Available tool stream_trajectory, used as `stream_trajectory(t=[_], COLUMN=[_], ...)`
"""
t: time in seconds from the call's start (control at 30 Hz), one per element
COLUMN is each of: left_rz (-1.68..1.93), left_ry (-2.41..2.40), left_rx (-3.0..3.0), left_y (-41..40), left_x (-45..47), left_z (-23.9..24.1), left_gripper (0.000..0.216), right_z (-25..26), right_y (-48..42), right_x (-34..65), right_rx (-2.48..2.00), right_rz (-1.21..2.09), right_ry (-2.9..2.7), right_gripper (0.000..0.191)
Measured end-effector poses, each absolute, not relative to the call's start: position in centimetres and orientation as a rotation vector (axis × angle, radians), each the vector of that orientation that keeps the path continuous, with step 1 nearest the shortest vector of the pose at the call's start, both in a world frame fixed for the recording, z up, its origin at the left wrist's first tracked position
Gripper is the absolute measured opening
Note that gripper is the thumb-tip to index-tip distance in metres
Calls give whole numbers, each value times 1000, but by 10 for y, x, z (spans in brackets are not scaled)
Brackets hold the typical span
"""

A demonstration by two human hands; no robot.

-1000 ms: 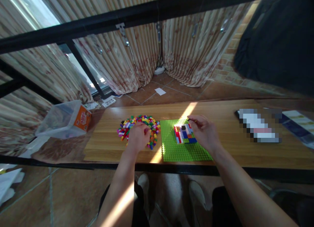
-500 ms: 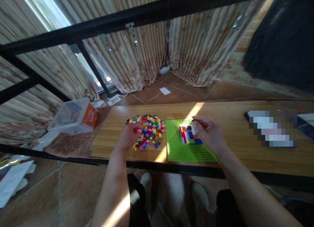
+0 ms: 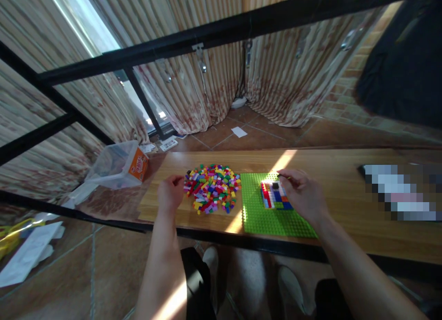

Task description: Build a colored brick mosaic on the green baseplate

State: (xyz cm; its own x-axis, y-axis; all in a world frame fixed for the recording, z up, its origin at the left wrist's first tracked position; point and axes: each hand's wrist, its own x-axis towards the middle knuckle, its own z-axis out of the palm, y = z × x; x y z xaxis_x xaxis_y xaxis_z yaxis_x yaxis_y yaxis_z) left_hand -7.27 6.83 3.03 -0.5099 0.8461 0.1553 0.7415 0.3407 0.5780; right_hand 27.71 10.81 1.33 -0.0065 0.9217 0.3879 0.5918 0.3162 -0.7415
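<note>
1. Fingers, right hand (image 3: 305, 193): thumb and forefinger are drawn together at the tips, apparently pinching a small dark piece (image 3: 279, 175). The piece is too small to identify.
2. Fingers, left hand (image 3: 171, 193): curled inward at the left edge of the loose brick pile (image 3: 216, 193). Whether a brick is held between them cannot be told.
3. Work location: the multicoloured brick assembly (image 3: 271, 198) sits on the green baseplate (image 3: 258, 225), toward its far side. A black brick (image 3: 275, 185) shows near the assembly's far edge. The right hand covers part of the assembly's right side.
4. Supply location: the loose brick pile lies on the wooden table (image 3: 348, 191), just left of the green baseplate.
5. Step in hand (judged): brick selection at the left, with the right hand positioned at the assembly.
6. Next move (judged): requires the dark piece to be aligned with the studs, then pressed down squarely, without disturbing adjacent bricks.
</note>
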Motion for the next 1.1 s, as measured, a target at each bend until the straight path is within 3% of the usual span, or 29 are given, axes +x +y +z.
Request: stream_trajectory(t=[0.23, 0.57, 0.77, 1.1], left_rz=[735, 781, 701, 549], left_ry=[2558, 2337, 2221, 2439], left_rx=[1456, 1745, 2113, 1958], left_y=[86, 102, 120, 124], left_x=[-77, -58, -10, 18], left_z=[22, 12, 4, 4], left_gripper=[27, 23, 31, 27], right_z=[9, 5, 4, 11], right_y=[110, 113, 112, 108], right_x=[278, 275, 270, 276], right_rx=[-1388, -1409, -1368, -1377], right_rz=[491, 486, 499, 481], right_ry=[-1712, -1726, -1748, -1722], right_gripper=[25, 26, 26, 23])
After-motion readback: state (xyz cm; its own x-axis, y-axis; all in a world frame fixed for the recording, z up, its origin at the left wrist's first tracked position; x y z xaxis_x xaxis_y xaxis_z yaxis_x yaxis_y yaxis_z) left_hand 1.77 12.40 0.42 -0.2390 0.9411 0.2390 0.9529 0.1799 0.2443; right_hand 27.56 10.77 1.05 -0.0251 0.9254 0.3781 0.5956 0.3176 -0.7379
